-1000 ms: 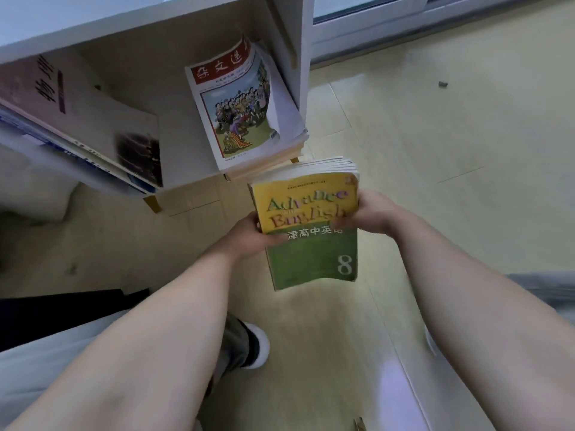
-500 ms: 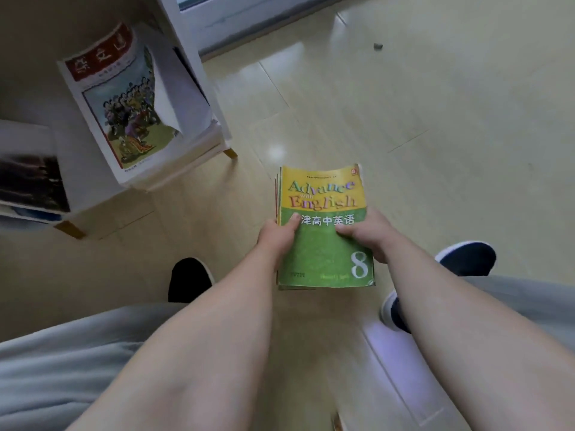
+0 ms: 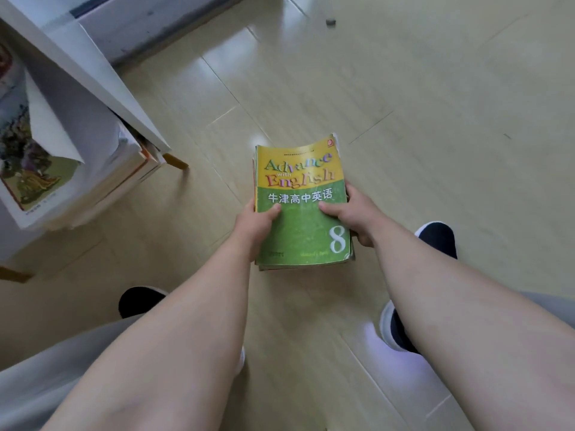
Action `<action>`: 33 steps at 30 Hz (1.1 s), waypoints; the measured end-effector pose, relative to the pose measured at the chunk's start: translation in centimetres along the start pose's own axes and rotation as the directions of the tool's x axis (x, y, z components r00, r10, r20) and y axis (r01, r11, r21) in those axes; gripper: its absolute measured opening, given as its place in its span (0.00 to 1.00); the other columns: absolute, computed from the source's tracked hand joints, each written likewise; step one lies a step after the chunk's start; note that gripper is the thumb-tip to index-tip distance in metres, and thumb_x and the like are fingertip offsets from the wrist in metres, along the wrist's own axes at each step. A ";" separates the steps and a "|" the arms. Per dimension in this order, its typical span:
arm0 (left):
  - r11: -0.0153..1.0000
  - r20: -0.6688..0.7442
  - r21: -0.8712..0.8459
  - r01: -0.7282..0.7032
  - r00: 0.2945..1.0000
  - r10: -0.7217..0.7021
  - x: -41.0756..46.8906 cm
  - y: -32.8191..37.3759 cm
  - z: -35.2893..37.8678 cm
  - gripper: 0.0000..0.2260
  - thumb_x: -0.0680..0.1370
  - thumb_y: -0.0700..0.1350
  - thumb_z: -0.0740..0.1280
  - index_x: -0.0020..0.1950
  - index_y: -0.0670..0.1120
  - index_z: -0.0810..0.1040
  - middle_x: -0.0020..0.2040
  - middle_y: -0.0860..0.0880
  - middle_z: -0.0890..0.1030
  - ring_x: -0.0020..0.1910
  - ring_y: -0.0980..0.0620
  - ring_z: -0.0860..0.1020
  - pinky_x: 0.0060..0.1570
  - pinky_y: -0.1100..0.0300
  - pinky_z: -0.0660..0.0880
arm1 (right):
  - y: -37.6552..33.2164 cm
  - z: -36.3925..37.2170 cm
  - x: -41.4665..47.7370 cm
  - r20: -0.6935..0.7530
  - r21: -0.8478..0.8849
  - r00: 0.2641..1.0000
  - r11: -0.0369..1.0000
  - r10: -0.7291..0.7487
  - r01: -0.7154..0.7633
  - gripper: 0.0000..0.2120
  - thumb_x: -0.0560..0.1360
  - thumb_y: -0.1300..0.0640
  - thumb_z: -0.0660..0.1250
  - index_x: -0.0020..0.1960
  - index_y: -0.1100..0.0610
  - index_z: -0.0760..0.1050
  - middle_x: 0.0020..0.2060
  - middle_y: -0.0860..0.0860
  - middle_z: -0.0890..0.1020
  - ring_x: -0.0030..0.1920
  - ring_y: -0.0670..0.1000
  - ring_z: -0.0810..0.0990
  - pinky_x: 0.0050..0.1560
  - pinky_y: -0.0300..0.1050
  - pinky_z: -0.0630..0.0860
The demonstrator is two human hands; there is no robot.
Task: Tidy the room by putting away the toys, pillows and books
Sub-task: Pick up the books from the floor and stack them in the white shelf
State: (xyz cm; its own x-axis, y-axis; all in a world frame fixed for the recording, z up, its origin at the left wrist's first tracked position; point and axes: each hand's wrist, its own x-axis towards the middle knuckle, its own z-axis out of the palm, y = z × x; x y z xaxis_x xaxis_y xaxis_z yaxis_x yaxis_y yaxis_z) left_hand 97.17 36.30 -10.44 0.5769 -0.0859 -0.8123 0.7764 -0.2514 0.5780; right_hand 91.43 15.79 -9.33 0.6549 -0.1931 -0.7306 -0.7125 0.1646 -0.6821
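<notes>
A stack of books (image 3: 303,231) with a yellow and green "Advance with English 8" cover on top is held flat over the floor in front of me. My left hand (image 3: 253,225) grips its left edge, thumb on the cover. My right hand (image 3: 357,213) grips the right edge, thumb on the cover and fingers underneath. A white bookshelf (image 3: 93,66) stands at the upper left, with a book with a cartoon picture cover (image 3: 28,157) leaning on other books in its lowest compartment.
Pale wooden floor (image 3: 435,119) stretches to the right and ahead. A small dark scrap (image 3: 330,22) lies on it far ahead. My own dark and white shoes (image 3: 435,237) and grey trouser legs show below. The shelf's wooden foot (image 3: 175,161) stands near the stack.
The view has swung right and down, so the shelf has slid to the left edge. The stack of books has come away from the shelf and lower, still in both hands.
</notes>
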 end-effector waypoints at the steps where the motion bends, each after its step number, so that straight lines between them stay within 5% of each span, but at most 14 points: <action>1: 1.000 -0.018 0.018 -0.022 1.000 0.022 0.3 -0.1 0.4 0.15 0.79 0.47 0.72 0.65 0.54 0.78 0.55 0.50 0.86 0.52 0.45 0.85 0.55 0.41 0.81 | 0.1 -0.3 0.3 -0.021 -0.012 1.000 1.000 -0.004 0.004 0.21 0.76 0.65 0.74 0.66 0.52 0.75 0.55 0.53 0.85 0.52 0.55 0.86 0.56 0.56 0.83; 5: 0.986 -0.067 0.129 -0.101 0.992 0.110 0.8 -1.5 1.2 0.24 0.72 0.52 0.71 0.69 0.62 0.75 0.58 0.56 0.84 0.56 0.49 0.83 0.60 0.45 0.79 | 1.0 -0.7 1.6 -0.178 -0.215 0.984 0.976 -0.019 -0.020 0.22 0.74 0.61 0.75 0.66 0.51 0.75 0.57 0.51 0.84 0.55 0.55 0.84 0.61 0.58 0.80; 9: 0.963 -0.291 0.261 -0.062 0.946 0.140 -1.6 -2.5 1.2 0.19 0.80 0.49 0.64 0.70 0.59 0.77 0.61 0.54 0.82 0.54 0.49 0.80 0.59 0.55 0.77 | 2.8 -1.0 0.9 -0.321 -0.337 0.946 0.928 0.046 -0.159 0.35 0.71 0.49 0.78 0.74 0.55 0.69 0.64 0.53 0.81 0.61 0.56 0.81 0.65 0.56 0.77; 13: 0.989 -0.403 0.134 -0.059 0.909 0.109 -1.8 -2.7 1.3 0.13 0.81 0.45 0.63 0.61 0.52 0.84 0.54 0.51 0.85 0.51 0.50 0.80 0.58 0.56 0.77 | 3.3 -1.1 0.6 -0.324 -0.421 0.945 0.887 0.049 -0.191 0.25 0.74 0.48 0.75 0.67 0.58 0.75 0.60 0.55 0.83 0.59 0.57 0.82 0.63 0.53 0.77; 17: 0.977 -0.380 0.212 -0.040 0.917 0.120 -1.5 -3.0 1.0 0.11 0.78 0.47 0.70 0.60 0.52 0.84 0.53 0.53 0.86 0.52 0.52 0.82 0.60 0.55 0.78 | 3.7 -2.4 0.2 -0.445 -0.387 0.893 0.886 0.064 -0.257 0.27 0.80 0.50 0.69 0.73 0.63 0.69 0.68 0.60 0.76 0.67 0.62 0.76 0.61 0.50 0.73; 19: 0.973 -0.363 0.229 -0.028 0.925 0.112 -1.5 -3.0 0.9 0.13 0.78 0.46 0.71 0.62 0.50 0.82 0.52 0.53 0.85 0.54 0.50 0.82 0.62 0.53 0.78 | 3.6 -3.4 -0.6 -0.477 -0.356 0.876 0.895 0.073 -0.269 0.22 0.80 0.51 0.68 0.69 0.63 0.71 0.65 0.60 0.78 0.63 0.63 0.78 0.59 0.50 0.75; 23: 0.933 -0.338 0.360 0.013 0.934 0.117 -1.5 -2.5 1.3 0.28 0.74 0.54 0.76 0.70 0.47 0.74 0.62 0.49 0.81 0.61 0.45 0.80 0.63 0.51 0.76 | 0.9 -5.2 -3.7 -0.410 -0.497 0.894 0.866 -0.180 -0.054 0.15 0.81 0.55 0.66 0.66 0.60 0.71 0.60 0.58 0.79 0.56 0.59 0.78 0.52 0.46 0.71; 27: 0.856 -0.294 0.515 0.049 0.948 0.123 -2.1 -3.2 2.4 0.34 0.69 0.60 0.78 0.69 0.47 0.71 0.64 0.47 0.78 0.62 0.43 0.78 0.60 0.50 0.76 | -2.0 -8.3 -7.2 -0.431 -0.588 0.787 0.799 -0.441 0.125 0.11 0.81 0.57 0.66 0.62 0.56 0.72 0.55 0.57 0.81 0.51 0.59 0.78 0.47 0.45 0.68; 33: 0.779 -0.309 0.624 0.052 0.933 0.186 -2.6 -5.0 3.4 0.31 0.70 0.58 0.79 0.66 0.47 0.70 0.65 0.44 0.76 0.64 0.39 0.76 0.63 0.45 0.74 | -1.6 -10.9 -8.0 -0.631 -0.205 0.708 0.948 -0.318 0.244 0.11 0.82 0.58 0.65 0.63 0.57 0.71 0.51 0.54 0.81 0.40 0.52 0.79 0.38 0.45 0.75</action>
State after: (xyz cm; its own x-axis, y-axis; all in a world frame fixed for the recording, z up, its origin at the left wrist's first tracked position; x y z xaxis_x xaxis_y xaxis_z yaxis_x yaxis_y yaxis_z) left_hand 90.96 34.49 -11.52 0.7609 0.1712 -0.6259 0.4763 -0.8024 0.3596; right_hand 84.55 6.49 -2.05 0.5313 -0.7993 -0.2809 -0.5672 -0.0893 -0.8187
